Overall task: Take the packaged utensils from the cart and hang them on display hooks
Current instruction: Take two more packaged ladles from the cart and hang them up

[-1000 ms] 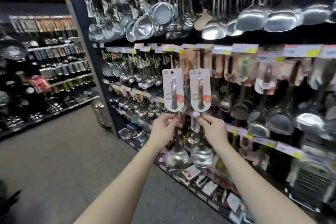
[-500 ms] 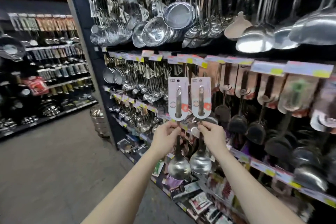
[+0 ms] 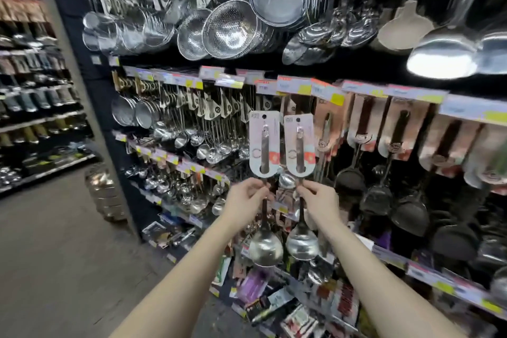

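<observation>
Both hands have brought the packs closer to the rack since half a second ago. Head view: the left hand [image 3: 247, 199] pinches the stem of the left packaged ladle [image 3: 264, 143] just under its card, fingers [image 3: 259, 186] curled round it. The right hand [image 3: 319, 202] grips the right packaged ladle [image 3: 299, 145] the same way, fingers [image 3: 305, 189] closed on the stem. Both ladles stand upright, side by side, cards just below the price-label rail [image 3: 293, 86], bowls hanging beneath the hands.
</observation>
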`<state>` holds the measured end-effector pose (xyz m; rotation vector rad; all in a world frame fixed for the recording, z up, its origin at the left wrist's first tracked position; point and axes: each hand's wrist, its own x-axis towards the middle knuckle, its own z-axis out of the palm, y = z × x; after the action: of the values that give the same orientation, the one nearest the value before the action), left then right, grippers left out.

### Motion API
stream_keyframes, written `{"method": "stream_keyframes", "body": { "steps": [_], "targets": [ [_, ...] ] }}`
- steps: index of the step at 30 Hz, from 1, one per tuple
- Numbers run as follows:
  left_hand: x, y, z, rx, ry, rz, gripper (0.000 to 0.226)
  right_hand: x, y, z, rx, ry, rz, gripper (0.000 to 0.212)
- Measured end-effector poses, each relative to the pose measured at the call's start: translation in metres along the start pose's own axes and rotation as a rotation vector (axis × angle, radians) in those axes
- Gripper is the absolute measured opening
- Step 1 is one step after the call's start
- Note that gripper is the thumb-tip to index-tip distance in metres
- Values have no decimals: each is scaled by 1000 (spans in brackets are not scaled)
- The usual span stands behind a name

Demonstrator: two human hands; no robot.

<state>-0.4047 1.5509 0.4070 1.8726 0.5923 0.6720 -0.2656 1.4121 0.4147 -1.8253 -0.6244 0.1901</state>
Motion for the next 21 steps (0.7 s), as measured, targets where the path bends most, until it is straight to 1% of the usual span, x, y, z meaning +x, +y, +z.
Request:
{"method": "stream_keyframes", "body": {
  "steps": [2,5,8,12,18,21],
  "targets": [
    [22,-11,-20,-8,-55,29,4,14,-5,24,14,30,15,32],
    [54,-28,-50,-24,-127,39,8,34,-11,60,11,72,36,31],
    [83,-39,-79,-49,-201,43,7,51,-21,95,-2,113,68,33],
    [117,-52,-108,-18,-241,66,8,69,-31,132,-15,142,95,27],
    [153,-71,-119,-75,-330,41,3,94,-32,161,-23,186,113,24],
    [170,-79,-118,-90,-337,39,4,108,-32,168,-9,206,102,24]
  ]
}}
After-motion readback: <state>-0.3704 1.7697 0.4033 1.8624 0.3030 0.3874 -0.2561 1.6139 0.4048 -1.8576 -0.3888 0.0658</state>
